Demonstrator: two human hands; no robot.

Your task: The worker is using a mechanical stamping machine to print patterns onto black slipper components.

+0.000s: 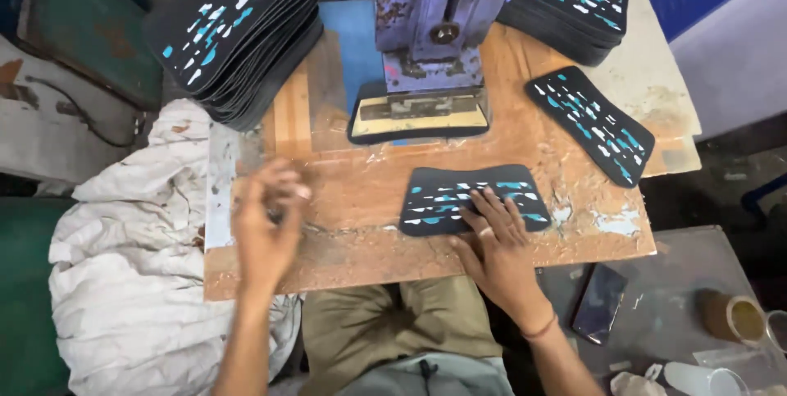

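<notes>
My right hand [497,242] rests flat on a dark sole-shaped sheet [459,191] patterned with white and blue dashes, lying on the wooden board [361,191]. My left hand [264,225] hovers blurred over the board's left part, fingers curled around something small and dark that I cannot make out. Behind the sheet stands a blue press [430,27] with a dark pad and brass-coloured plate [420,113] under it. A second patterned sheet [589,124] lies at the board's right.
A tall stack of patterned sheets [238,27] leans at the back left, another stack [566,2] at the back right. White cloth [131,248] bunches at the left. A phone [598,302], a cup [730,318] and clutter lie at the lower right.
</notes>
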